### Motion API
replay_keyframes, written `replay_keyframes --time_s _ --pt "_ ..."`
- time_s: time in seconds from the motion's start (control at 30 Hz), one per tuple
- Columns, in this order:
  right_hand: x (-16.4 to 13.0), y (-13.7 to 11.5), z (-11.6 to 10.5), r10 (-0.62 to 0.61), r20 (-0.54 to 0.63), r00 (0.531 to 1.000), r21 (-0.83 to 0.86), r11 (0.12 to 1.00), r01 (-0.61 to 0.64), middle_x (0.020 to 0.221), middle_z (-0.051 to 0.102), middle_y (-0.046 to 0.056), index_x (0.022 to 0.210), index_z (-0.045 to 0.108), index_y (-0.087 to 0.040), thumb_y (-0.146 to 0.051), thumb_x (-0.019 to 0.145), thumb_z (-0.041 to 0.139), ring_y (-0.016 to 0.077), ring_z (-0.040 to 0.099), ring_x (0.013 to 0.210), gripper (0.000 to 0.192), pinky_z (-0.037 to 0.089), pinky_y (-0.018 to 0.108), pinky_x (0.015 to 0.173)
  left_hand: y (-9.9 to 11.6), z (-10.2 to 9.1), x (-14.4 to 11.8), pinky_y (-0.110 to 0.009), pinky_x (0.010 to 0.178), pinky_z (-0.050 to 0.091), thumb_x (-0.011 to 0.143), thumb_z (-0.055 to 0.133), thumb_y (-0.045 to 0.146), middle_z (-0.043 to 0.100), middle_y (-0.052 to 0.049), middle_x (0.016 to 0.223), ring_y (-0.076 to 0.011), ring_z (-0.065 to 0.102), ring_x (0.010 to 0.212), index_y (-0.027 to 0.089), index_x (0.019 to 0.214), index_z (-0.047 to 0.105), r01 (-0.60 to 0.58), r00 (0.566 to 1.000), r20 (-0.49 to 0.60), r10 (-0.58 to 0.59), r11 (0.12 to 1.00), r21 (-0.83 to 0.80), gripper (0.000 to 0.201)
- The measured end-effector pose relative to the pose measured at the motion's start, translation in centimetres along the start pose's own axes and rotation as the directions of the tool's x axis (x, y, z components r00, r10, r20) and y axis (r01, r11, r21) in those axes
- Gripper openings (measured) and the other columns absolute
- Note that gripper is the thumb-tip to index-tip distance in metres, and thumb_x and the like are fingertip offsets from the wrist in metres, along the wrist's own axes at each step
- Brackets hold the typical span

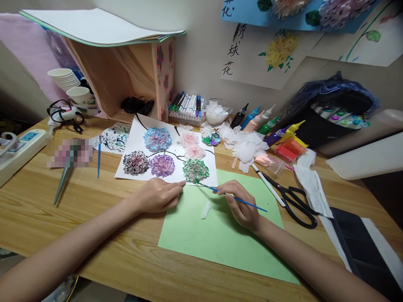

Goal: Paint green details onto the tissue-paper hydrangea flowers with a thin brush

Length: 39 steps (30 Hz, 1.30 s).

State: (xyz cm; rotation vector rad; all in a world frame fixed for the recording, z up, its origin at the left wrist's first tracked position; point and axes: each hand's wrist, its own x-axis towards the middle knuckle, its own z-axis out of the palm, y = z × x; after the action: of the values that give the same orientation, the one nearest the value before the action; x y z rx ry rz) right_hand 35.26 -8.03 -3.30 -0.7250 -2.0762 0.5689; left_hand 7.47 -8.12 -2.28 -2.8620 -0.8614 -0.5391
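My right hand (241,203) pinches a thin blue paintbrush (244,201), whose tip meets the lower edge of a green-tipped tissue-paper flower (195,170). That flower is stuck on a white sheet (126,171) with dark painted stems. Also on the sheet are a blue flower (157,139), a black-edged one (136,162), a purple one (162,165) and pink blooms (192,144). My left hand (159,195) rests at the sheet's front edge, its index finger stretched toward the green flower and the other fingers partly bent. It holds nothing visible.
Green paper (220,251) lies beneath my right hand, with a small white scrap (205,210) on it. Black scissors (292,199) lie to the right. Behind are paint bottles (252,117), white tissue pieces (247,144) and a paint palette (210,138). A power strip (23,151) sits left.
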Motion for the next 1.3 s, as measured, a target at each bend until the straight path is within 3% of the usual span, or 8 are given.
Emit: replay_keyframes --time_s 0.7,0.87,0.97,1.07,1.17,1.3 --pt "-0.1 0.1 0.0 0.031 -0.002 1.0 -0.004 1.0 -0.031 0.086 0.066 0.006 0.097 0.058 -0.022 -0.019 0.094 0.038 0.0188 0.06 0.082 0.02 0.049 0.033 0.071 0.0 -0.1 -0.1 -0.024 0.043 0.044 0.084 0.042 0.013 0.071 -0.007 0.106 -0.0117 0.061 0.048 0.015 0.087 0.059 0.011 1.0 -0.001 -0.011 1.0 -0.023 0.018" --pt "0.1 0.4 -1.0 -0.032 -0.216 0.976 0.033 0.999 0.04 0.08 0.065 0.005 0.094 0.058 -0.023 -0.021 0.095 0.035 0.0196 0.06 0.077 0.023 0.047 0.035 0.068 0.0 -0.1 -0.1 -0.024 0.044 0.046 0.082 0.04 0.012 0.072 -0.009 0.102 -0.0127 0.063 0.051 0.015 0.087 0.059 0.018 1.0 0.001 -0.018 0.999 -0.035 0.02" --pt "2.3 1.7 -2.3 -0.004 -0.312 0.95 -0.033 0.999 -0.007 0.077 0.064 0.004 0.088 0.058 -0.023 -0.023 0.096 0.036 0.0194 0.059 0.076 0.024 0.045 0.036 0.069 0.0 -0.1 -0.1 -0.025 0.043 0.045 0.082 0.04 0.011 0.072 -0.009 0.103 -0.0134 0.063 0.051 0.015 0.088 0.058 0.014 1.0 -0.01 -0.014 0.999 -0.048 0.019" --pt "5.8 4.2 -3.0 0.164 -0.295 0.941 -0.094 0.975 -0.2 0.078 0.061 0.004 0.081 0.057 -0.021 -0.031 0.097 0.035 0.0184 0.058 0.077 0.029 0.044 0.033 0.07 0.0 -0.2 0.0 -0.026 0.042 0.046 0.081 0.04 0.009 0.071 -0.01 0.105 -0.0136 0.063 0.049 0.015 0.087 0.058 0.01 1.0 -0.024 -0.011 0.998 -0.06 0.02" --pt "8.7 7.0 -2.6 0.231 -0.287 0.93 -0.098 0.958 -0.269 0.074 0.059 0.002 0.082 0.055 -0.021 -0.039 0.097 0.034 0.0172 0.058 0.075 0.031 0.043 0.031 0.071 0.0 -0.3 0.0 -0.026 0.043 0.046 0.081 0.04 0.008 0.071 -0.01 0.103 -0.0145 0.064 0.052 0.014 0.087 0.059 0.011 1.0 -0.019 -0.013 0.997 -0.07 0.021" --pt "10.0 9.3 -1.4 0.269 -0.317 0.909 -0.071 0.949 -0.306 0.07 0.058 0.001 0.082 0.054 -0.021 -0.043 0.097 0.032 0.0165 0.058 0.07 0.035 0.042 0.029 0.069 0.0 -0.3 0.0 -0.025 0.044 0.047 0.08 0.04 0.008 0.071 -0.012 0.102 -0.0144 0.064 0.053 0.015 0.088 0.06 0.017 1.0 -0.014 -0.019 0.997 -0.069 0.022"
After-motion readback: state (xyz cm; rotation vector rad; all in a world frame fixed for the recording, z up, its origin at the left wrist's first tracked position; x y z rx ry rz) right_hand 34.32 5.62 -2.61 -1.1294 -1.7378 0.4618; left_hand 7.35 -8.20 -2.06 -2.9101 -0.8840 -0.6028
